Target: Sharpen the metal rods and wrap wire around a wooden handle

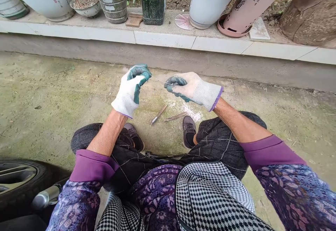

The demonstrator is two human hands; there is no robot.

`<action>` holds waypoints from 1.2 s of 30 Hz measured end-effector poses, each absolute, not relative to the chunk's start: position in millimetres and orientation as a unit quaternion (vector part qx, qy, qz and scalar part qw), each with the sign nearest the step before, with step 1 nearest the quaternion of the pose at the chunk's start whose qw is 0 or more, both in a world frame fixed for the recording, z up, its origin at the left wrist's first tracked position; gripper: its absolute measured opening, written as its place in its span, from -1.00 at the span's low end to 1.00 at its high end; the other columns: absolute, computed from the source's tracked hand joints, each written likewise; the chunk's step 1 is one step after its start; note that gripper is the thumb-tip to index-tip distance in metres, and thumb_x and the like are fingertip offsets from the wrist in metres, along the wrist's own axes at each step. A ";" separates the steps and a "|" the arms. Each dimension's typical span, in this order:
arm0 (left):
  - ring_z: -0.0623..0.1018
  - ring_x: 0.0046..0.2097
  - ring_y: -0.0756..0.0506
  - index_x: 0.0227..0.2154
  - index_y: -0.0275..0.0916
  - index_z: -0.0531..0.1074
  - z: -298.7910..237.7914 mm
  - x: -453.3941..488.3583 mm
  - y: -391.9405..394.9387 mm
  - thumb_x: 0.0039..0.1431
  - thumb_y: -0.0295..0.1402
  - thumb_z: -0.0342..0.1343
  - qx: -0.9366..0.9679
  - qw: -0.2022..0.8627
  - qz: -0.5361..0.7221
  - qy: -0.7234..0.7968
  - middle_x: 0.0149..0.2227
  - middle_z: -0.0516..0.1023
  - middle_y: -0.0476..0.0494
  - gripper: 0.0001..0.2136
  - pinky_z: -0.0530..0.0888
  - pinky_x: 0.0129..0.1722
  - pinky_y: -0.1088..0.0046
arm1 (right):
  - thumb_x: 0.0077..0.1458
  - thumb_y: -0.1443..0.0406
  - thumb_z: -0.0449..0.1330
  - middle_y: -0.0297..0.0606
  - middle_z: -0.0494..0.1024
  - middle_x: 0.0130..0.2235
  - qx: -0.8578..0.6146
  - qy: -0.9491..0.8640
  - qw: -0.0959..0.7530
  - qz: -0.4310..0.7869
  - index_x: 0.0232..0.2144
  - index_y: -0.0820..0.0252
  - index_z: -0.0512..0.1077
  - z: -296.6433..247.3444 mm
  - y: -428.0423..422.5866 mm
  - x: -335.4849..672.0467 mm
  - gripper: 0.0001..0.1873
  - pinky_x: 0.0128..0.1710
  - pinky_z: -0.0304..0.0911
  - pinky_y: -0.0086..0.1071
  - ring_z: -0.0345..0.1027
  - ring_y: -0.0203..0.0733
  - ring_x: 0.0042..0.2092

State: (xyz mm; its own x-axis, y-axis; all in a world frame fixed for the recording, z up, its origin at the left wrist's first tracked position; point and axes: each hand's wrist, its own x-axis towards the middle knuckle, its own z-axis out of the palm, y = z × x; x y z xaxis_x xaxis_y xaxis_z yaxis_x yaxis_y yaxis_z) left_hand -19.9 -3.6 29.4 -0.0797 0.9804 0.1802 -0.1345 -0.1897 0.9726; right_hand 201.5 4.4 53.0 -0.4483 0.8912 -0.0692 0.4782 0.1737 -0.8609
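Observation:
My left hand point(131, 89) and my right hand point(189, 87) wear white knit gloves with green coated fingers. They are raised over my knees, and a thin wire point(159, 81) runs between their fingertips. Both hands pinch it, though the fingers hide its ends. Below the hands, a small wooden stick with a pale metal tip point(159, 114) and a second thin stick point(175, 116) lie on the concrete ground point(52, 94). Next to them is a patch of white powder point(193, 113).
My knees and dark shoes point(189, 131) are just below the hands. A tiled concrete kerb point(162, 39) with potted plants point(153, 8) runs across the far side. At lower left are a car tyre point(18, 185) and a silver metal pipe point(47, 196).

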 end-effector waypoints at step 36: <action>0.42 -0.55 0.07 -0.17 -0.24 0.58 37.2 -3.8 -18.3 -0.04 -0.34 0.30 0.539 0.541 0.425 0.487 -0.51 0.48 0.02 -0.69 0.36 -0.63 0.58 | 0.00 0.15 0.41 -0.29 0.57 -0.46 -0.422 -0.627 0.274 0.595 -0.41 0.23 0.56 50.1 7.0 197.4 -0.75 -0.56 0.26 -0.47 0.32 -0.37 -0.50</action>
State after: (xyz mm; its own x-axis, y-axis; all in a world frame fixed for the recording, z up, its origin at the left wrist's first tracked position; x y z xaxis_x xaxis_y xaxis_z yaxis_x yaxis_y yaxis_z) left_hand -3.8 -18.3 37.2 0.1653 0.9838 -0.0692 0.0655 0.0591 0.9961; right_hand 197.4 7.0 50.1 -0.4945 0.8544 -0.1594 0.2029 -0.0648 -0.9771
